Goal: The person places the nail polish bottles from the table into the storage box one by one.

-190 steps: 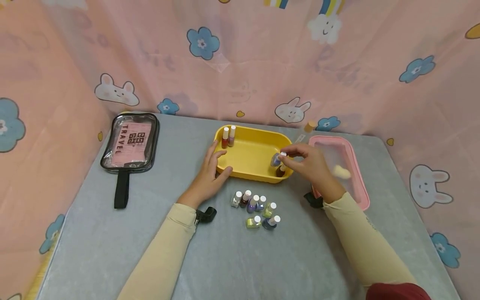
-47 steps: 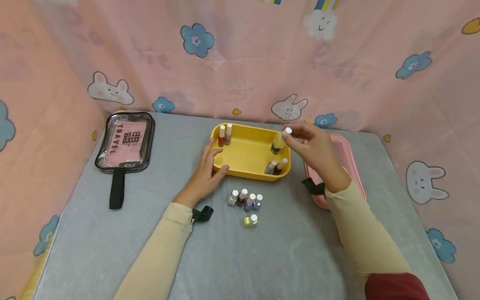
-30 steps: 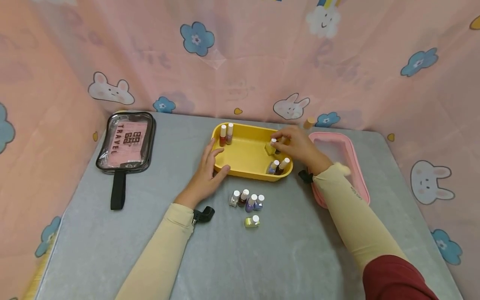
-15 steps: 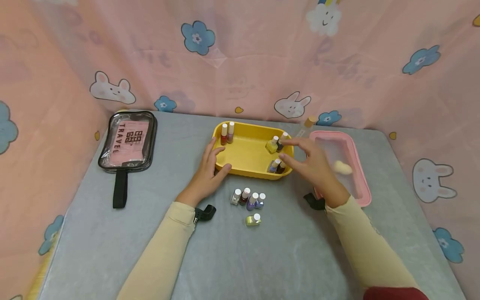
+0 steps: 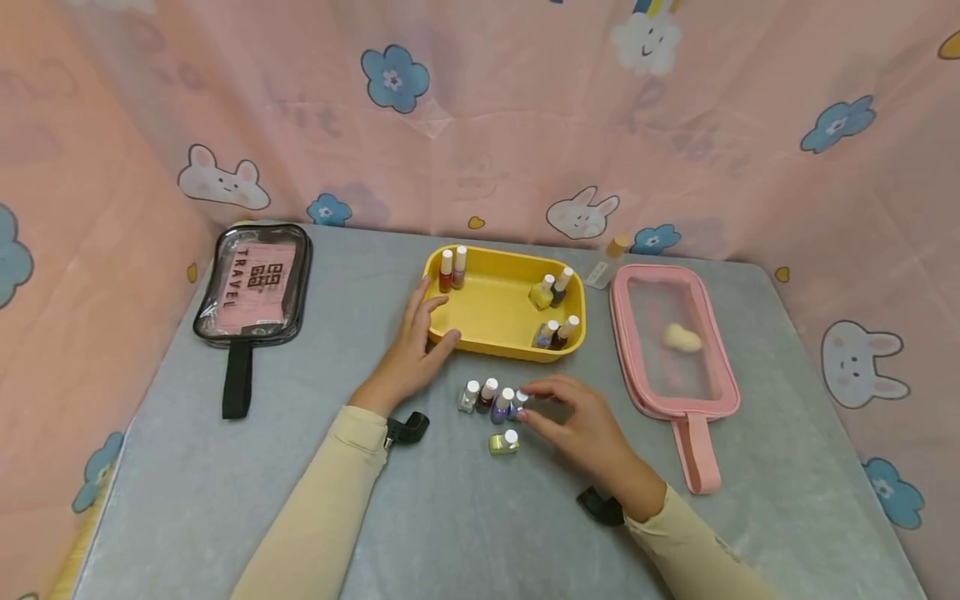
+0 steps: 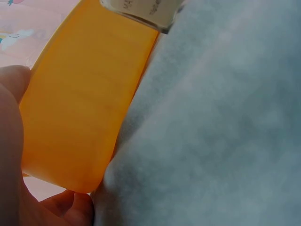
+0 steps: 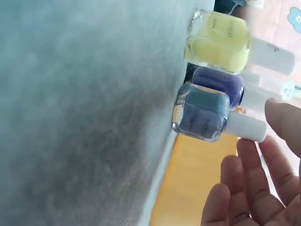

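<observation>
1. The step in hand looks like picking up the blue-grey bottle, upright on the desk, near side of the yellow tray, just right of the purple bottle.
2. The right hand has its grip parted around the white cap, apparently not pinching.
3. The left hand rests, loosely spread, on the tray's left end.
4. Next calls for pinching that cap alone.
</observation>
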Tool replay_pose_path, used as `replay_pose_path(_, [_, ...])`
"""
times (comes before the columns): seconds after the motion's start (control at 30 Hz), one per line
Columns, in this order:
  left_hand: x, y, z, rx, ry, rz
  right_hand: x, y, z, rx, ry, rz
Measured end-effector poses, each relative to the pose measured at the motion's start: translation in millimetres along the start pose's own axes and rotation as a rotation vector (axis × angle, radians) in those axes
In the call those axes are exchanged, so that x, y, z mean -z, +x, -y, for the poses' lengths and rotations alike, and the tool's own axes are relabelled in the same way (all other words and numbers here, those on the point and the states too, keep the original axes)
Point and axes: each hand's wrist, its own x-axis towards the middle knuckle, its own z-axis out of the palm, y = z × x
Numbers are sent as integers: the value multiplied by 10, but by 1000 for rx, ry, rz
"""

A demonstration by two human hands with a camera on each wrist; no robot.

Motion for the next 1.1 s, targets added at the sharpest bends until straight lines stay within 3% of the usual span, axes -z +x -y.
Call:
replay_pose_path(0.4, [18, -1, -14, -11, 2, -3, -67, 105, -18, -101, 20, 51])
replay_pose_path(0.57, [7, 6, 4, -12, -4, -4, 143, 233, 159, -67, 8, 26])
replay_pose_path(0.7, [8, 8, 11, -15, -4, -7, 403, 616, 437, -35, 22, -50])
replay_pose_path(0.8, [23, 7, 13, -12, -2, -8, 395, 1029, 546, -65, 22, -46])
replay_pose_path(0.93, [17, 6, 17, -14, 0, -8, 143, 1495, 511, -102, 5, 78])
replay_pose_path(1.1, [-4, 9, 8, -10, 0, -8, -182, 1745, 382, -128, -21, 245])
